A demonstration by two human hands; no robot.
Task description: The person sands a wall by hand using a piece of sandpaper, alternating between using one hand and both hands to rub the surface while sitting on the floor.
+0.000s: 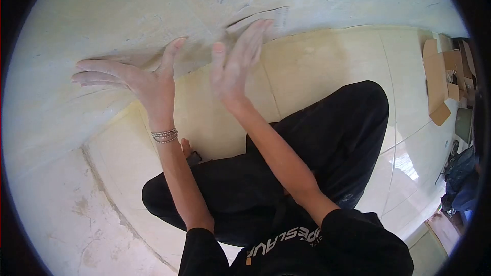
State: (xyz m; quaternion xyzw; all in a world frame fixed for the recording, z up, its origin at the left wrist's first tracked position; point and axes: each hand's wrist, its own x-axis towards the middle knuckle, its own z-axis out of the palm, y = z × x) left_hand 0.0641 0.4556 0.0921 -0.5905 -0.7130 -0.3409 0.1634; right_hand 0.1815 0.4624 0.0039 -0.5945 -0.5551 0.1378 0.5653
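Observation:
My left hand (148, 79), dusty and with silvery bracelets at the wrist, is spread with its thumb far from the fingers. It is at the lower part of the pale, smudged wall (128, 15) and holds nothing visible. To its right, my right hand (238, 66) is also dusty, its fingers stretched out and pointing up. Its fingertips overlap a thin greyish sheet (280, 16) with a dark upper edge by the wall; whether they press on it cannot be made out.
Cream floor tiles (312, 56) meet the wall. My black-trousered legs (327, 122) are folded below my hands. An open cardboard box (436, 82) stands at the right, with dark cloth-like items (460, 174) below it. Rough, stained floor (76, 209) lies at the lower left.

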